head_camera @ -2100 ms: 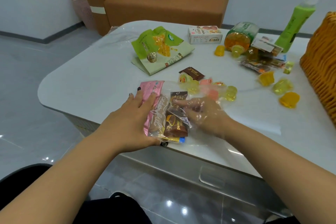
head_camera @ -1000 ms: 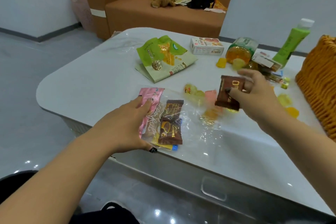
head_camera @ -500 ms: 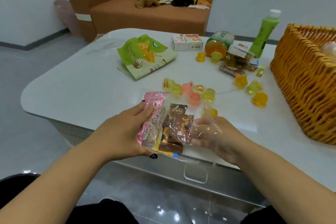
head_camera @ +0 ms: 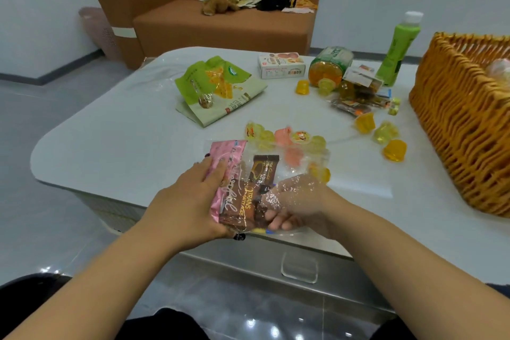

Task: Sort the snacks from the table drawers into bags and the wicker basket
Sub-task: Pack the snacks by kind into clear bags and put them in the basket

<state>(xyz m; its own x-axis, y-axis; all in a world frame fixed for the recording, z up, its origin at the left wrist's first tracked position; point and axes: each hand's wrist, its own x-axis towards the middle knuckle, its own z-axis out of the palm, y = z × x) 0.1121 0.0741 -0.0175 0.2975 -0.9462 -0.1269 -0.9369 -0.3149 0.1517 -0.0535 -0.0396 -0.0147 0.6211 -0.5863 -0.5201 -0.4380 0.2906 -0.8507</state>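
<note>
Two hands at the near bench (head_camera: 116, 152) edge, both on one clear bag (head_camera: 287, 174). Left hand (head_camera: 187, 201) grips the bag's left side from outside, fingers (head_camera: 214, 171) curled over a pink packet (head_camera: 225, 174) inside it, thumb underneath. Right hand (head_camera: 298, 201) is inside the bag, seen through the film, fingers bent around a brown bar (head_camera: 252, 196); exact grip is blurred by the plastic, can't tell how tight. A second brown wrapper (head_camera: 265, 165) sits upright just behind the bar, also in the bag. Yellow bit and blue strip show at the bag's bottom edge, too small to identify.

Jelly cups (head_camera: 287, 141), yellow and pink, cluster at the bag's far end; can't tell which are inside the film and which lie just beyond it. One yellow cup (head_camera: 320, 174) touches the right wrist area. Three more loose cups (head_camera: 394, 149) lie between the bag and the basket (head_camera: 463, 130), which stands at the right bench edge, something pale inside at its top rim.

Far side of the bench: green pouch (head_camera: 218, 83) lying on a flat packet, white box (head_camera: 281, 66), tipped jar (head_camera: 329, 69) with cups spilled beside it, a pile of small wrapped snacks (head_camera: 358, 96) next to the jar, green bottle (head_camera: 397, 50) upright near the basket.

Drawer handle (head_camera: 299, 268), clear plastic, on the bench front below the hands; drawer is shut.

Behind: brown sofa (head_camera: 220, 22) with a plush toy, papers and a black bag on the seat.
</note>
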